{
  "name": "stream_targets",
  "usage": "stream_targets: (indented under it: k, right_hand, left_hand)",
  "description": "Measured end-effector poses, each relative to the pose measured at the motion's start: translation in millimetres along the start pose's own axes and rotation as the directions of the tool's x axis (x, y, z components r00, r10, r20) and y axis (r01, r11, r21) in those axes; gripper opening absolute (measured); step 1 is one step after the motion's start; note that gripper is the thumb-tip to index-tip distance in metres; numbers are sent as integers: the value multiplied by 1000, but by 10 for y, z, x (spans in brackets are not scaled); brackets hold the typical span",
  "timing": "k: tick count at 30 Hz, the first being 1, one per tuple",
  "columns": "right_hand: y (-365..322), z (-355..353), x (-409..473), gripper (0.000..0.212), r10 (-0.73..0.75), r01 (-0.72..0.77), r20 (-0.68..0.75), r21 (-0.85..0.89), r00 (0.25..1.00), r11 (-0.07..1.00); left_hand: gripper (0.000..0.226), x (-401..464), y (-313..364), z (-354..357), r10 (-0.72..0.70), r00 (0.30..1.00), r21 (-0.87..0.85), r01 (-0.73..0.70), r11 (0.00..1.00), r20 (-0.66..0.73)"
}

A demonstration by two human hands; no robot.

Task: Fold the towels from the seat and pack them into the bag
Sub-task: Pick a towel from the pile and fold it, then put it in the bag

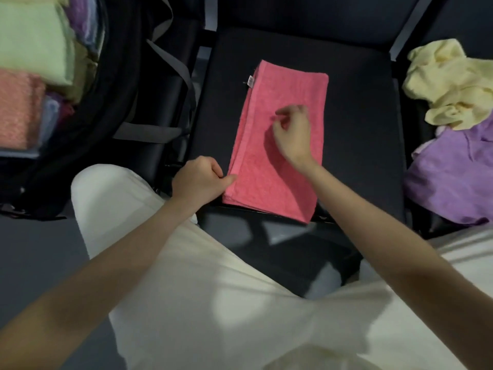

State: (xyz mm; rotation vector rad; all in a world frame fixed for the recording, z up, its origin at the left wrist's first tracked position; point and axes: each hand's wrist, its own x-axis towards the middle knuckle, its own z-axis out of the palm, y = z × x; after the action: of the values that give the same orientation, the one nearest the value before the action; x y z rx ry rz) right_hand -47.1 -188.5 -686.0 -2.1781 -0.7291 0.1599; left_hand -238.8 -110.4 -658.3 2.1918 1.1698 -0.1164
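Observation:
A pink towel (280,166), folded into a long strip, lies on the dark seat (360,134) in front of me. My left hand (198,180) pinches the strip's near left corner between thumb and curled fingers. My right hand (292,132) hovers over the middle of the strip with fingers loosely bent and holds nothing. On the left stands the open black bag (114,108) with folded towels stacked inside: a pale green one (32,41) and a salmon one (18,108) on top.
On the seat to the right lie a crumpled yellow towel (450,84) and a crumpled purple towel (453,177). The bag's grey straps (170,62) hang between bag and seat. My knees in white trousers (213,289) fill the foreground.

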Motion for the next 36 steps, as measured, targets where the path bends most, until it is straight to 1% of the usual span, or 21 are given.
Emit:
stream_targets:
  k: [2,5,9,11,13,14,16,19,21,22,23,24,25,27,29,30,31,33,34,35,36]
  right_hand:
    - [112,-213,-321,18,8,-8,-45,0,999,1000]
    - [252,-501,-749,22,121,-128,-99,-65,988,990]
    - [351,-725,-1181,37,300,-305,-56,-190,952,933]
    - [371,-749,-1313,41,355,-348,-9,-221,935,911]
    - [377,-734,-1403,40,390,-371,38,-237,920,898]
    - [396,-716,-1431,38,400,-377,59,-237,914,896]
    - [411,-709,-1470,30,415,-380,113,-246,903,892]
    - [430,-787,-1503,24,463,-425,209,-204,861,882]
    - [407,-896,-1552,22,495,-479,259,-125,829,869]
    - [390,-954,-1585,18,510,-526,289,-27,810,850]
    - [352,-1021,-1626,14,523,-577,320,103,790,810]
    - [310,-1088,-1662,14,526,-610,339,227,780,759]
    - [265,-1154,-1684,15,518,-614,339,325,785,719]
    - [161,-1260,-1648,16,500,-587,309,453,809,671]
    - [54,-1309,-1517,9,489,-576,314,550,814,605]
    - [2,-1321,-1429,4,492,-585,338,605,802,539]
    - [-31,-1315,-1332,2,504,-603,372,661,780,447]
    - [-56,-1263,-1128,9,557,-626,425,744,714,235]
    - [-63,-1224,-1035,11,584,-620,437,770,685,150]
    - [-57,-1171,-943,11,606,-607,440,790,663,90]
    - [-46,-1109,-852,7,624,-596,437,801,648,58]
  left_hand:
    - [32,-27,21,43,-2,1000,-5,2,1000,-1]
    - [33,-92,86,100,3,1000,27,-2,1000,-13]
    - [36,-171,134,167,-6,1000,28,6,1000,-19]
    - [38,-205,162,204,-37,999,33,38,999,-13]
    - [37,-261,204,245,-76,997,47,76,996,0]
    - [35,-288,219,268,-86,996,26,86,996,3]
    - [30,-337,221,304,-107,994,-87,108,990,15]
    - [30,-457,194,310,-143,987,-185,154,971,70]
    - [32,-553,169,278,-130,981,-253,163,954,142]
    - [30,-609,168,254,-124,976,-298,174,939,180]
    - [28,-663,178,224,-122,972,-339,185,922,200]
    - [23,-708,197,187,-125,973,-375,191,907,193]
    - [18,-734,220,149,-136,978,-416,191,889,160]
    - [16,-724,275,72,-164,985,-512,170,842,57]
    - [17,-652,367,-11,-180,984,-596,142,791,-4]
    - [20,-599,417,-46,-185,983,-630,139,764,-8]
    - [23,-538,475,-68,-190,982,-662,143,736,1]
    - [23,-394,577,-89,-220,975,-714,178,677,34]
    - [22,-313,623,-84,-244,968,-742,200,640,50]
    - [21,-229,664,-69,-275,959,-771,224,597,66]
    - [20,-142,698,-51,-306,949,-793,241,559,73]
